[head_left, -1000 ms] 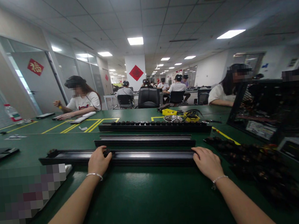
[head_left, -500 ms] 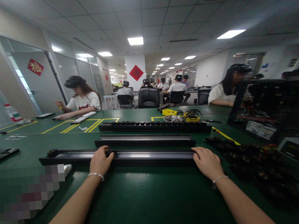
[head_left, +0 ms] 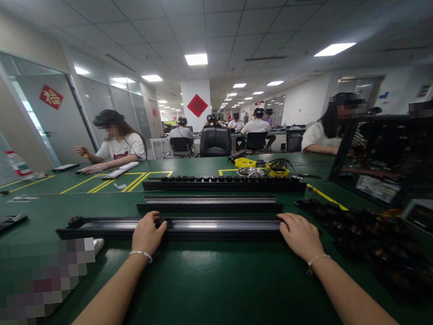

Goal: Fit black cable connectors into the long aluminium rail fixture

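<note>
A long black rail (head_left: 218, 227) with a shiny metal channel lies crosswise on the green table in front of me. My left hand (head_left: 146, 235) is closed over its middle-left part, thumb and fingers around a small black part (head_left: 161, 221) seated in the channel; its exact kind is too dark to make out. At the rail's right end, my right hand (head_left: 301, 233) grips the edge with bent fingers. Another small black part (head_left: 75, 222) sits at the rail's left end.
Behind lie a second black rail (head_left: 208, 200) and a third rail (head_left: 222, 181) lined with several small black parts. A heap of dark parts (head_left: 361, 235) and an open computer case (head_left: 373, 162) stand on the right. Beyond are a metal bowl (head_left: 250, 172) and seated co-workers.
My left hand has slid slightly right along the rail with the small black part. My right hand has stayed at the rail's right end.
</note>
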A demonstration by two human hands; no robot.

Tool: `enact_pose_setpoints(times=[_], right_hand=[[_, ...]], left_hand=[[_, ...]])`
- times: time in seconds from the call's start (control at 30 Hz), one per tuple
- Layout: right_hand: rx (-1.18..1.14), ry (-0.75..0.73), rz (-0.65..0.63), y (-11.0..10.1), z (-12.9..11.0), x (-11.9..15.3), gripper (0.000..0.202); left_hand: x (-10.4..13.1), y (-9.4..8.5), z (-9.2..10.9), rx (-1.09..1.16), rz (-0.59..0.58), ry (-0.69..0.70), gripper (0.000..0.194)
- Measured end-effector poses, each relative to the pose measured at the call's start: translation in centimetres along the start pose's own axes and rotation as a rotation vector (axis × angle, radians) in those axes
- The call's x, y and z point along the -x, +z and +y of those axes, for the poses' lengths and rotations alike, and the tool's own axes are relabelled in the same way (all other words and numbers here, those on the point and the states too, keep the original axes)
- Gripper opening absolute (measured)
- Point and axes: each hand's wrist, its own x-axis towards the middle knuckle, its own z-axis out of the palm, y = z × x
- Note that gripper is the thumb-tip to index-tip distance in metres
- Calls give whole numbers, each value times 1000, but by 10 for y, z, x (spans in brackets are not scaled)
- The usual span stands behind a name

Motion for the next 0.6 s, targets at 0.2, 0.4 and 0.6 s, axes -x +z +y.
enact_pose_setpoints(times=[0.2, 0.4, 0.6], right_hand=[[-5, 8, -9, 0, 0, -1, 44], [0, 9, -15, -1, 0, 0, 44], [-8, 7, -12, 0, 0, 0, 44]], left_hand=[[0, 0, 0, 2, -6, -10, 44], [1, 0, 3, 17, -7, -2, 43], [1, 0, 3, 15, -21, 33, 39]])
